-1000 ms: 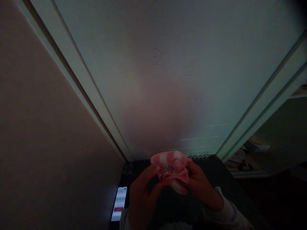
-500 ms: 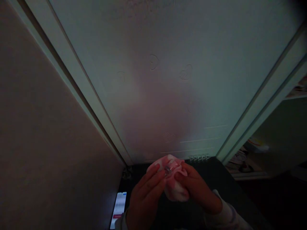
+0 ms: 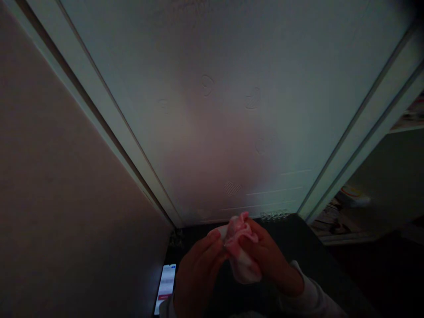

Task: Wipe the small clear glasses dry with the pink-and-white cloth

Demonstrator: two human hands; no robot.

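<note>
A pink-and-white cloth [image 3: 243, 265] is bunched between my two hands above the dark tabletop. My right hand [image 3: 270, 256] is closed on the cloth from the right, thumb pressed over a fold. On the other side, my left hand [image 3: 200, 269] has its fingers bent together against the cloth's left part. A small shiny, see-through piece shows dimly in the folds; its kind is too dark to tell, and the fingers and cloth hide most of it.
A lit phone [image 3: 165, 287] lies left of my left hand. Small clear pieces [image 3: 274, 215] stand in a row at the back right, and more clear pieces [image 3: 176, 237] sit in the back left corner. A pale panel [image 3: 212, 132] rises behind; shelves [image 3: 344, 216] stand at right.
The cloth has been folded over and bunched tighter, covering more of the clear piece. My left fingers have curled in more. The view has shifted slightly.
</note>
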